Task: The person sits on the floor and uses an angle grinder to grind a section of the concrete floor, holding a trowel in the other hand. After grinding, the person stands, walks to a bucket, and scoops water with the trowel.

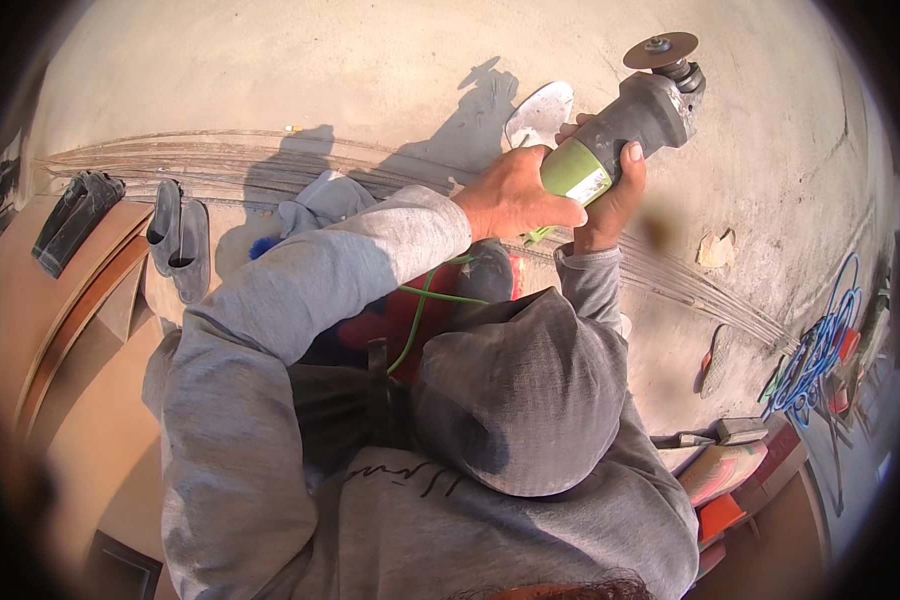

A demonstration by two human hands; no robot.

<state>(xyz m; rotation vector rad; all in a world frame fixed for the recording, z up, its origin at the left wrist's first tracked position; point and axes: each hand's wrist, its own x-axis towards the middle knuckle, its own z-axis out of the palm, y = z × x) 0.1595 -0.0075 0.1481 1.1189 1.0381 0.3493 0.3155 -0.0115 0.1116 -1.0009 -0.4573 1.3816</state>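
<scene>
Both hands are closed around an angle grinder (642,115) with a green body and a dark grey head. My left hand (510,195) wraps the green body from the left, its thumb along the lower end. From the right side, my right hand (620,205) grips the same body, with some fingertips showing beyond it. At the far end of the tool sits a thin brown cutting disc (660,50), touching nothing. A green cord (418,310) runs below my left forearm. Just left of the grinder, a pale rounded flat piece (540,113) lies on the ground.
Long thin metal rods (190,152) cross the concrete floor. Black boots (78,220) and grey shoes (180,240) rest by brown boards (90,235) at left. At right are a blue coiled hose or rope (820,350), a sandal (714,362) and a paper-like scrap (716,249).
</scene>
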